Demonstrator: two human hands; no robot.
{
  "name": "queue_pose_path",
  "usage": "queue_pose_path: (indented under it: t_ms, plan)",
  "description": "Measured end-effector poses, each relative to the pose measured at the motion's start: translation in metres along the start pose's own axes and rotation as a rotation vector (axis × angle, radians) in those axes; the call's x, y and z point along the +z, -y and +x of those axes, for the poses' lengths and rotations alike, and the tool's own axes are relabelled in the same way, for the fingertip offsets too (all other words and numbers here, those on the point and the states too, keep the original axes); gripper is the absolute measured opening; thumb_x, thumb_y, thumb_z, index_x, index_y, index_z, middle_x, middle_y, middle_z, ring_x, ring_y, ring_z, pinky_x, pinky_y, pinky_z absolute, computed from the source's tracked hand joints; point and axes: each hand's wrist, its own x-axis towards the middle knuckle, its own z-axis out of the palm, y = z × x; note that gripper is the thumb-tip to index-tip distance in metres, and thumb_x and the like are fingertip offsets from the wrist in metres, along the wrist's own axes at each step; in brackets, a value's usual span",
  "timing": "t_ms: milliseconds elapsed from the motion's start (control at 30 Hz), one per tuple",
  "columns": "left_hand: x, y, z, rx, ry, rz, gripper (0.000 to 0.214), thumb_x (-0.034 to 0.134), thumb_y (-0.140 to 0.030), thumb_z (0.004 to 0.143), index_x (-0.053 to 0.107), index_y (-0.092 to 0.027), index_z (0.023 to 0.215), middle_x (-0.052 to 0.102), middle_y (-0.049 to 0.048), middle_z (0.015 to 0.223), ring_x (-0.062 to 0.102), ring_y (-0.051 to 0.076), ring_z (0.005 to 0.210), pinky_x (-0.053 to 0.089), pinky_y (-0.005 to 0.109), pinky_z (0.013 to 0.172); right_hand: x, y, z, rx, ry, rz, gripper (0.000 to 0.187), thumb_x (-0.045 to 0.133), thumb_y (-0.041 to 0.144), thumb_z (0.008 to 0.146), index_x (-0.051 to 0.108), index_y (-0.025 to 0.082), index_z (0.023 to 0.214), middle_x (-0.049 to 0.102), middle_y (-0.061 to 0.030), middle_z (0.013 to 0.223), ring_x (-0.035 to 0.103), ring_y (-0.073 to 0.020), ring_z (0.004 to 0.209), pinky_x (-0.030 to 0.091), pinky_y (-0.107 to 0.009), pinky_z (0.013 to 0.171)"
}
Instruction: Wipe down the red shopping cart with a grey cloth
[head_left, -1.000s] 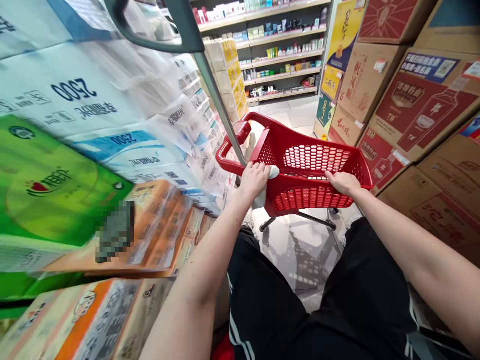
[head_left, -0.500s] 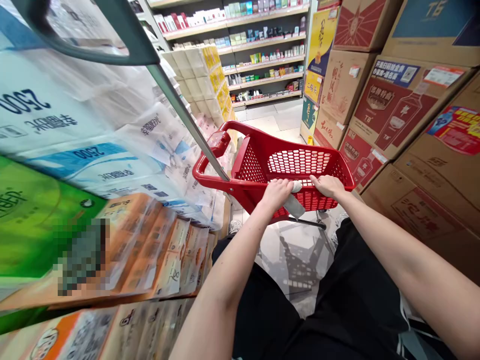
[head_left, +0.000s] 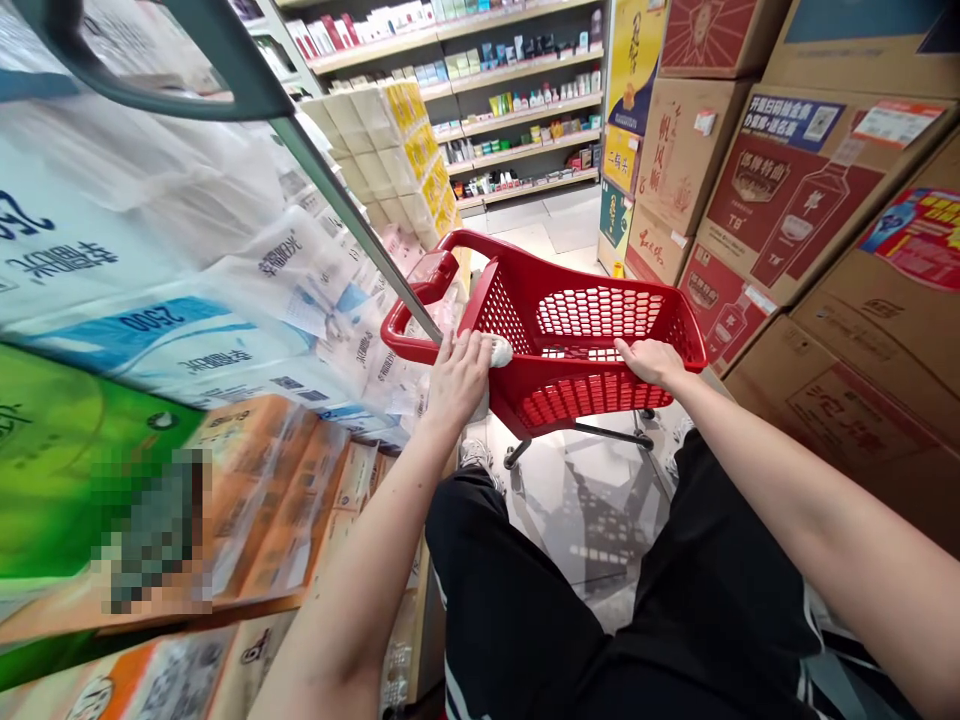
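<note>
left hand: palm-down, holding white cloth against red basket | right hand: arm outstretched, gripping its rim

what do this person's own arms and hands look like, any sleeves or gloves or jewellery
The left forearm and right forearm are bare, with no sleeves in view. The left grip and right grip are ungloved. No watch, bracelet or ring shows, though the right fingers are mostly hidden. A few small spots mark the left forearm.

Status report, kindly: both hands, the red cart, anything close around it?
Left hand holding pale cloth on red cart. Right hand gripping cart's near rim. Cart upright; metal pole at left, cartons at right.
</note>
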Motion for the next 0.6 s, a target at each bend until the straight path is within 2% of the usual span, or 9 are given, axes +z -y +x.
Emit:
queue_pose_path:
  t_ms: [133, 233, 300, 400, 500, 600]
  plan:
    - [0.008, 0.002, -0.002, -0.034, -0.009, 0.001, 0.048, 0.027, -0.014, 0.090, 0.036, -0.009, 0.137, 0.035, 0.0185, 0.143, 0.030, 0.026, 0.134, 0.022, 0.050, 0.109, 0.001, 0.000, 0.002, -0.007, -0.009, -0.006, 0.087, 0.000, 0.065, 0.086, 0.069, 0.012, 0.087, 0.067, -0.0184, 0.096, 0.062, -0.0282, 0.093, 0.042, -0.035, 0.079]
    - [0.015, -0.007, 0.006, -0.069, -0.009, 0.032, 0.046, 0.029, -0.015, 0.089, 0.040, -0.006, 0.133, 0.039, 0.0213, 0.139, 0.031, 0.030, 0.133, 0.024, 0.051, 0.106, 0.003, 0.001, 0.002, 0.001, -0.018, -0.014, 0.086, 0.000, 0.064, 0.086, 0.069, 0.012, 0.088, 0.068, -0.0191, 0.096, 0.062, -0.0289, 0.094, 0.042, -0.036, 0.079]
    - [0.021, -0.020, 0.015, -0.064, 0.002, 0.028, 0.044, 0.034, -0.017, 0.087, 0.044, -0.004, 0.127, 0.046, 0.0222, 0.133, 0.037, 0.032, 0.128, 0.024, 0.051, 0.105, 0.004, 0.002, 0.003, -0.001, -0.024, -0.021, 0.086, 0.000, 0.064, 0.086, 0.069, 0.012, 0.088, 0.068, -0.0189, 0.096, 0.062, -0.0291, 0.094, 0.042, -0.036, 0.079]
    - [0.032, -0.048, 0.029, -0.050, 0.034, -0.021, 0.036, 0.041, -0.027, 0.085, 0.055, -0.006, 0.111, 0.058, 0.0207, 0.113, 0.048, 0.032, 0.113, 0.028, 0.049, 0.100, 0.004, 0.003, 0.003, -0.013, -0.026, -0.023, 0.087, -0.001, 0.064, 0.086, 0.069, 0.013, 0.087, 0.068, -0.0186, 0.096, 0.063, -0.0293, 0.092, 0.043, -0.037, 0.078]
    - [0.042, -0.080, 0.043, -0.065, 0.059, -0.072, 0.035, 0.035, -0.038, 0.090, 0.058, -0.013, 0.096, 0.061, 0.0163, 0.098, 0.053, 0.029, 0.100, 0.033, 0.047, 0.093, 0.003, 0.002, 0.002, -0.015, -0.022, -0.011, 0.087, -0.002, 0.063, 0.086, 0.069, 0.013, 0.086, 0.068, -0.0185, 0.096, 0.063, -0.0288, 0.092, 0.042, -0.036, 0.079]
    - [0.049, -0.097, 0.056, -0.048, 0.101, -0.111, 0.040, 0.027, -0.042, 0.093, 0.057, -0.016, 0.092, 0.062, 0.0129, 0.093, 0.056, 0.026, 0.094, 0.037, 0.041, 0.086, 0.001, 0.000, 0.003, -0.013, -0.015, -0.009, 0.087, -0.001, 0.064, 0.086, 0.069, 0.013, 0.089, 0.067, -0.0187, 0.098, 0.062, -0.0286, 0.094, 0.042, -0.036, 0.080]
